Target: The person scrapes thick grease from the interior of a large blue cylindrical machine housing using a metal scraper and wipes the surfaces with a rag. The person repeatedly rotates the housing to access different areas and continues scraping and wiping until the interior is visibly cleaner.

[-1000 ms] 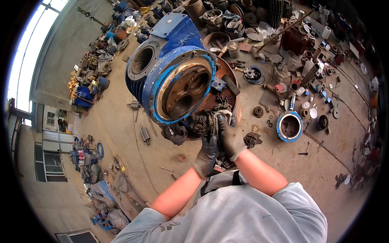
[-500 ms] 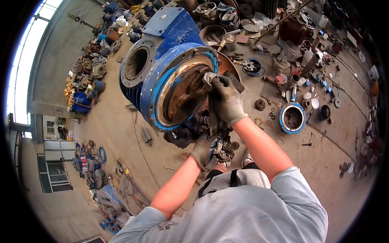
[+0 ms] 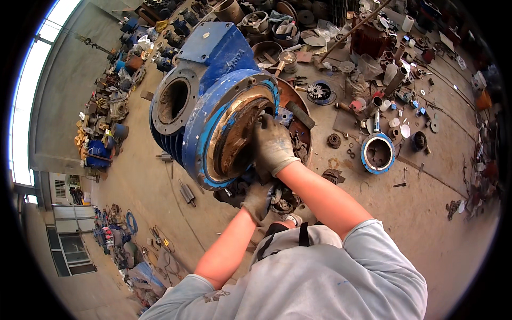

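A large blue motor or pump housing (image 3: 213,74) fills the middle, its ribbed side to the left and its open round end tilted toward me. Inside that end is a rusty brown face (image 3: 230,141) with a worn metal rim. My gloved right hand (image 3: 274,143) is closed against the right part of this face. A bit of greyish rag (image 3: 262,113) shows at its fingertips. Lower down, my gloved left hand (image 3: 258,200) is just under the housing's lower edge, next to dark crumpled cloth (image 3: 234,193); its fingers are mostly hidden.
Behind the housing, a rusty pan (image 3: 290,95) holds a brush and a dark block. On the floor to the right lie a blue-rimmed ring part (image 3: 378,153), a toothed gear (image 3: 334,140) and a hammer (image 3: 401,180). Machine parts crowd the far floor. A metal shaft (image 3: 188,194) lies left.
My right hand has moved down and left across the rusty face, and the rag shows less. My left hand stays low under the housing. The whole view has shifted slightly.
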The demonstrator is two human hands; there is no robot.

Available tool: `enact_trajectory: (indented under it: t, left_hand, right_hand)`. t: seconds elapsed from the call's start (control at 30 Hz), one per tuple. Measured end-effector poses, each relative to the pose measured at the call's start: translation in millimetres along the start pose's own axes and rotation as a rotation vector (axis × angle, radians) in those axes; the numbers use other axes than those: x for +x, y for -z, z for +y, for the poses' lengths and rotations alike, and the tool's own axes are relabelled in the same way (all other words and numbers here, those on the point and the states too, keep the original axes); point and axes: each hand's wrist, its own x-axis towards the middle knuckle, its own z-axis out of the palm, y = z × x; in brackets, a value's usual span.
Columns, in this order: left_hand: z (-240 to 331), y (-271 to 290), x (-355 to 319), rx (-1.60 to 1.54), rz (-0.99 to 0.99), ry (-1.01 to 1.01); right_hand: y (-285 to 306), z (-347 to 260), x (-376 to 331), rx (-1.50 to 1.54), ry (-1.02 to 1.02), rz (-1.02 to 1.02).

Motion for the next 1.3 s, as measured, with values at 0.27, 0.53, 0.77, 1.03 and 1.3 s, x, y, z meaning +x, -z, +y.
enact_trajectory:
  t: [0.27,0.53,0.77,1.03,1.3]
  left_hand:
    - [-36.3,-10.8,-7.9,0.286,0.157,-0.341]
    - [19.4,-14.6,-21.3,-0.470,0.109,0.099]
    - [35.3,-24.6,-47.2,-0.361,0.199,-0.027]
    - [84.7,-22.3,-49.9,-0.883,0.399,0.207]
    - [81.7,-29.2,-52.8,-0.606,0.646,0.147]
  right_hand:
    - [18.3,-19.8,5.2,-0.065,-0.186,-0.185]
    - [32.5,-5.9,16.8,0.110,-0.227,-0.380]
    - [35.7,17.7,46.9,0.141,0.215,-0.536]
    - [0.8,63.2,33.1,1.226,0.134,-0.182]
    - [27.8,47.5,-34.0,2.575,-0.358,-0.545]
